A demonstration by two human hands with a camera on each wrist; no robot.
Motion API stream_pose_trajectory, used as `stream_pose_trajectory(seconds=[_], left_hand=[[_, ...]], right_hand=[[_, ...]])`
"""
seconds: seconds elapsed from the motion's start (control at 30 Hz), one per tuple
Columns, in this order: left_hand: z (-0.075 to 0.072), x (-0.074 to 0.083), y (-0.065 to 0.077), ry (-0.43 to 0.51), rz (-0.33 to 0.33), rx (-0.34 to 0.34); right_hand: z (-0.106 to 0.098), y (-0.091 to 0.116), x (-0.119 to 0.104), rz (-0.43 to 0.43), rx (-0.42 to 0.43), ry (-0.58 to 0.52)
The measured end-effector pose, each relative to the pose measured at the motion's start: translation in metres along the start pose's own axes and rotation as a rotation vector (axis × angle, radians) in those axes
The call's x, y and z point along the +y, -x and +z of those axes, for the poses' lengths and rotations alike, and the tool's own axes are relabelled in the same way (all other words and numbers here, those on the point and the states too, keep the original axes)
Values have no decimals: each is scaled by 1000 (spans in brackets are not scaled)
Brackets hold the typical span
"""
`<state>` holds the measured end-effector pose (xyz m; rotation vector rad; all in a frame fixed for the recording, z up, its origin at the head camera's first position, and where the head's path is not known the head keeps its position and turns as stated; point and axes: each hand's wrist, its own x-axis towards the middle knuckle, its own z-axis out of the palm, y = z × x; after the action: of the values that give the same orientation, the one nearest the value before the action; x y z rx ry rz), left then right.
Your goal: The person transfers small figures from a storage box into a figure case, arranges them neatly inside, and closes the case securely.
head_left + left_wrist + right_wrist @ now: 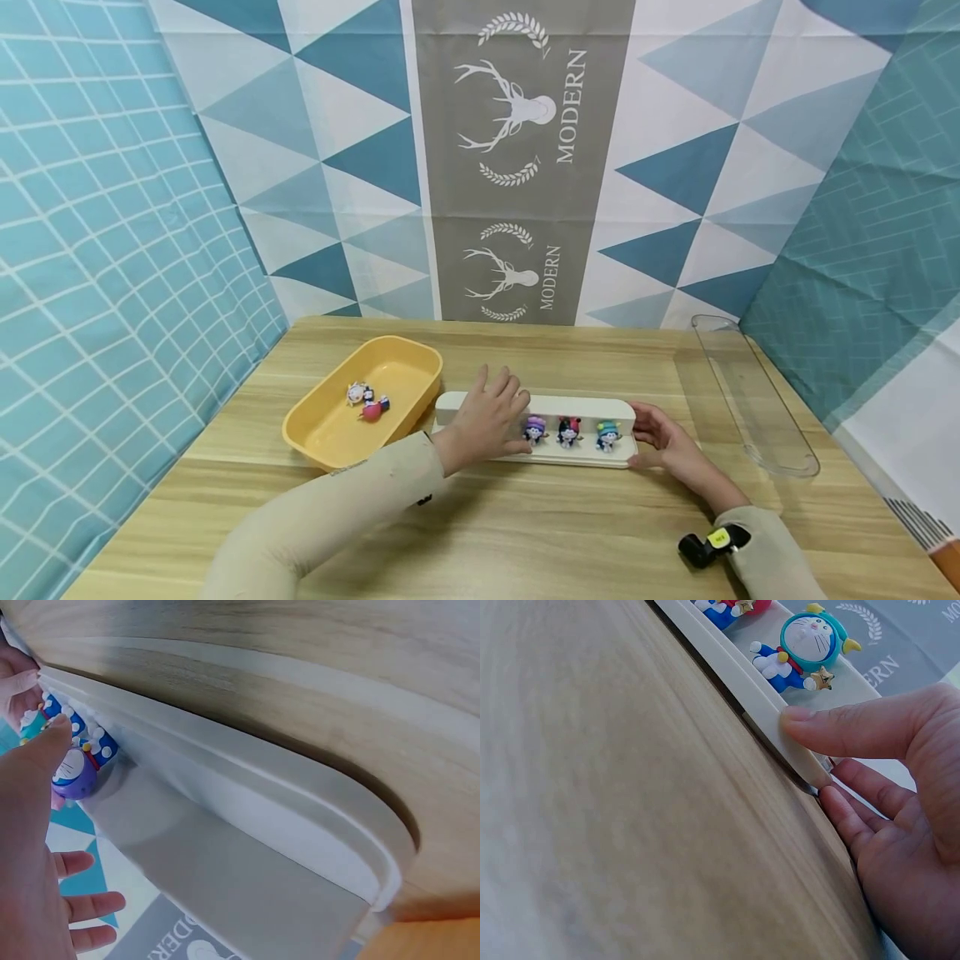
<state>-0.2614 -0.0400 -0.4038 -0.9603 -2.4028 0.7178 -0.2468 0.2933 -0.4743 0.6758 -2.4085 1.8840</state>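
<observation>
A white display stand with a raised back wall lies on the wooden table. On its right half stand three small cat figurines: one with a purple head, one in red and black and one in a teal and yellow hat. My left hand is over the stand's left part, fingers spread; its thumb overlaps the purple figurine in the left wrist view. With my right hand I grip the right end of the stand, thumb on its front edge and fingers low against the end.
A yellow tray at the left holds a few more figurines. To the right lies a long clear plastic cover. Behind the table hangs a patterned cloth, with a blue tiled-pattern cloth at the left side.
</observation>
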Motion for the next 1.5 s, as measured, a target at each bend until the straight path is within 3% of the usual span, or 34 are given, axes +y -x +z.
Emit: stream_pose_trajectory(seconds=[0.33,0.63,0.87,1.23,1.5], left_hand=[[-9,-18,16,-54,24,91],[-10,-36,25,-90,29,43],[-8,-56,34,-123,62,90],[-2,-89,43,-41,130,116],[9,-115,48,5,191,174]], right_hand=[[-1,-1,3,30,-3,7],[-1,-1,4,49,-2,9],[0,-1,3,68,7,12],[-2,-2,1,75,1,14],[-2,-2,2,81,-1,7]])
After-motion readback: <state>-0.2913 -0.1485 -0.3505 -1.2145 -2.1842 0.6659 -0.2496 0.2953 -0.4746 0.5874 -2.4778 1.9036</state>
